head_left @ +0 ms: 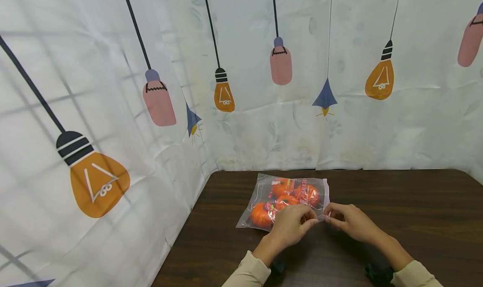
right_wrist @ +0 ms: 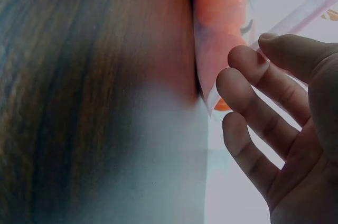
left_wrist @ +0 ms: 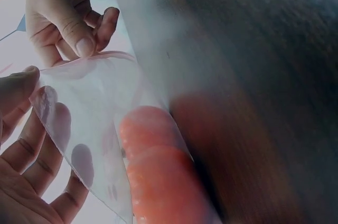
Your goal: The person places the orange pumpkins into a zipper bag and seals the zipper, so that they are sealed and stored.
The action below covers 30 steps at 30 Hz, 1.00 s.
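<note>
A clear zip bag (head_left: 252, 199) with pink printing lies on the table, holding several small orange pumpkins (head_left: 307, 195). Its pale pink zip edge (head_left: 326, 190) faces right. My left hand (head_left: 290, 225) pinches the bag's near edge close to the zip corner; in the left wrist view the plastic is between its thumb and fingers (left_wrist: 31, 145). At the corner, my right hand (head_left: 352, 223) pinches the zip edge between thumb and index finger. The right wrist view shows its other fingers (right_wrist: 253, 108) spread loosely beside the bag.
The dark brown wooden table (head_left: 415, 199) reaches back to a white curtain (head_left: 256, 140) printed with hanging lamps. Another curtain (head_left: 158, 195) runs along the table's left edge. A dark object (head_left: 378, 273) shows beneath my right forearm.
</note>
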Available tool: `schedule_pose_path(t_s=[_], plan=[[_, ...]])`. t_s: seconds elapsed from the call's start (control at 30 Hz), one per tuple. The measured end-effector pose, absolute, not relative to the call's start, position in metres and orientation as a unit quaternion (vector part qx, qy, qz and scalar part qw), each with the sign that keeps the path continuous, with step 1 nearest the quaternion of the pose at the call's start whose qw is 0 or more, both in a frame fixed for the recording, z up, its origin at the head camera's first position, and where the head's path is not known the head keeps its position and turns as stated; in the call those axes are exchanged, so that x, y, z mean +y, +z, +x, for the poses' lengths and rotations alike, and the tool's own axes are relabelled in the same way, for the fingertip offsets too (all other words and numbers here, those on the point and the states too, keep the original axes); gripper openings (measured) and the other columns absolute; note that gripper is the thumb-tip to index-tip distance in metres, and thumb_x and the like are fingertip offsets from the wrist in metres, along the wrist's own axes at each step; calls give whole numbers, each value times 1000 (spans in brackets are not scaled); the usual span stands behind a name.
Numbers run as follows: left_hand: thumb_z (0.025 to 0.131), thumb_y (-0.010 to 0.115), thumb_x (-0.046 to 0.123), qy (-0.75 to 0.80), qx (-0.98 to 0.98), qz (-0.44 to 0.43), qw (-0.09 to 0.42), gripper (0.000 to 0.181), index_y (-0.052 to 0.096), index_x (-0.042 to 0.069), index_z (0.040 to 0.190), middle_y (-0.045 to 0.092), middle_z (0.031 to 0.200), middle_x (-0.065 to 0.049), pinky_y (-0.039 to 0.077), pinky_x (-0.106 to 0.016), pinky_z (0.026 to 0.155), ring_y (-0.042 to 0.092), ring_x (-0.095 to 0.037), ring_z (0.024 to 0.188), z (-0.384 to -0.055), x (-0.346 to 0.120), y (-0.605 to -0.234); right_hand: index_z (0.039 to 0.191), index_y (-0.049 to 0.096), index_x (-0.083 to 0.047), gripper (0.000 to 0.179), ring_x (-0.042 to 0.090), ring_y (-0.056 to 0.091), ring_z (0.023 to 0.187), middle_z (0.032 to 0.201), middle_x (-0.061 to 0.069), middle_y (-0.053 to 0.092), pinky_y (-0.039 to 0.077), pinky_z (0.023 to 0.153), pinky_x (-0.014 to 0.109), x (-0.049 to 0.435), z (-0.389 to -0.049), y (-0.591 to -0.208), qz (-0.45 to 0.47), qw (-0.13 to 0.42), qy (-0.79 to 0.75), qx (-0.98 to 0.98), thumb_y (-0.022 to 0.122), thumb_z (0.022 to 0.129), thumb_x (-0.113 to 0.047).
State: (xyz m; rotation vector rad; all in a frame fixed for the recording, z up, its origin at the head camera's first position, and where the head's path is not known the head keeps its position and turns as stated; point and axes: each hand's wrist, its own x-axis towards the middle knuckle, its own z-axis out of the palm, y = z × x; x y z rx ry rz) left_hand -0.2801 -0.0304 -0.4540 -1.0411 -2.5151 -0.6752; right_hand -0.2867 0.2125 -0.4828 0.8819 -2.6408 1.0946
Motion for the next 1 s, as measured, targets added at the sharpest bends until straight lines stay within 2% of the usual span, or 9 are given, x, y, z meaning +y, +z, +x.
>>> schedule_pose_path(t_s=[0.4, 0.7, 1.0], plan=[[90, 78, 32, -190, -875, -393, 207, 5, 77, 28, 90, 67, 78, 17, 34, -5, 61, 54, 9, 65, -282, -30, -459, 103, 66, -15, 6, 4, 64, 61, 78, -2, 71, 52, 55, 25, 213, -286, -483, 294, 72, 399, -866, 69, 98, -15], [86, 82, 31, -178, -860, -413, 239, 7, 76, 31, 86, 66, 75, 18, 34, -5, 59, 53, 11, 65, -283, -31, -458, 105, 67, -11, 9, 3, 65, 59, 82, 1, 75, 51, 54, 24, 211, -284, -481, 272, 72, 394, -875, 69, 97, -15], [88, 80, 31, -192, -853, -433, 217, 5, 76, 28, 87, 67, 76, 17, 36, -5, 62, 54, 11, 66, -284, -33, -457, 104, 67, -12, 10, 2, 65, 59, 86, 1, 77, 49, 55, 23, 211, -286, -483, 247, 82, 376, -889, 71, 95, -12]])
